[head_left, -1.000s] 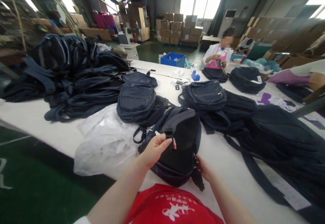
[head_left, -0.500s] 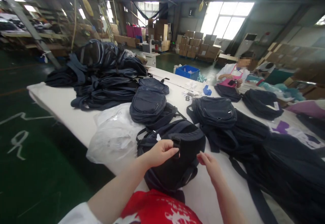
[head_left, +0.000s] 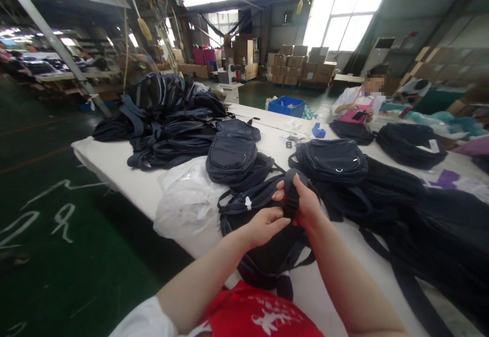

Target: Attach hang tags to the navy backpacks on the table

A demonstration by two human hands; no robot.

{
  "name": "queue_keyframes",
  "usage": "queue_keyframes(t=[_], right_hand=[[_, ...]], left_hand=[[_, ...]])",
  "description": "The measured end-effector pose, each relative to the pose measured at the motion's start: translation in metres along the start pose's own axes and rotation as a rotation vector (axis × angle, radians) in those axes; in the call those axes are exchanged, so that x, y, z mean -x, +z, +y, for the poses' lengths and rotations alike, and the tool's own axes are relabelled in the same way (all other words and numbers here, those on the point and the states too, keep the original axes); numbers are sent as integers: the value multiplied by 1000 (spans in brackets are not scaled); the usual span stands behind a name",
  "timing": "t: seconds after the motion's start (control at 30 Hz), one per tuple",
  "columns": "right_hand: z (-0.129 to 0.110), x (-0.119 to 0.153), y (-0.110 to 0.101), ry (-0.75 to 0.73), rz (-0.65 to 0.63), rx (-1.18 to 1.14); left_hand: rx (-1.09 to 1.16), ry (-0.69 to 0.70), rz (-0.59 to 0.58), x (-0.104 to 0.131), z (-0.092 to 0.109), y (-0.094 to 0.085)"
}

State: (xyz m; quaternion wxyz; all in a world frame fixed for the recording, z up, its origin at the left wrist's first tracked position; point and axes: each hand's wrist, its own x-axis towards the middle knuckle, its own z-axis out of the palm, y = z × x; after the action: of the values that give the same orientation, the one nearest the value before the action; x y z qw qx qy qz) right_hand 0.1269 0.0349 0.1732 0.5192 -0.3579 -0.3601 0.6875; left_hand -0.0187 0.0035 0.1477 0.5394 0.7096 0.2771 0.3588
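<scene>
A dark backpack (head_left: 267,248) lies on the white table in front of me, with a small white tag at its upper left. My right hand (head_left: 304,200) is wrapped round a dark padded strap (head_left: 291,189) of this backpack, lifting it a little. Just to the left, my left hand (head_left: 269,225) pinches the lower part of the same strap, near what looks like a dark buckle. The exact spot between the fingertips is too dark to make out.
Dark backpacks (head_left: 231,156) are piled behind and to the left, and another (head_left: 332,159) lies to the right. Clear plastic bags (head_left: 187,199) rest at the table's left edge. Beyond are a blue bin (head_left: 286,107) and a person in a pink apron (head_left: 357,110).
My right hand has moved left and up from beside the backpack and taken hold of the strap. My left hand stays at the strap. The camera view has shifted slightly.
</scene>
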Motion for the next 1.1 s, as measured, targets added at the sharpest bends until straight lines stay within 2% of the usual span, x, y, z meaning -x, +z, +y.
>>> queue_keyframes(t=[0.1,0.27,0.4,0.53,0.67,0.93,1.1], right_hand=[[-23,-7,-3,-64,88,53],[-73,-27,-11,-261,234,-36],[-93,-46,-28,-269,286,19],[-92,-61,-47,-276,334,66],[-83,-75,-67,-243,365,94],[-52,-93,-99,-129,458,69],[-34,-96,-108,-91,484,50]], left_hand=[[62,12,4,-16,-5,4],[174,-25,-40,-43,-15,19],[214,-56,-27,-60,-27,24],[176,-65,-24,-71,-41,24],[125,-135,-23,-69,-63,31],[-213,-297,-63,-45,-123,45],[-335,-341,-102,-28,-145,50]])
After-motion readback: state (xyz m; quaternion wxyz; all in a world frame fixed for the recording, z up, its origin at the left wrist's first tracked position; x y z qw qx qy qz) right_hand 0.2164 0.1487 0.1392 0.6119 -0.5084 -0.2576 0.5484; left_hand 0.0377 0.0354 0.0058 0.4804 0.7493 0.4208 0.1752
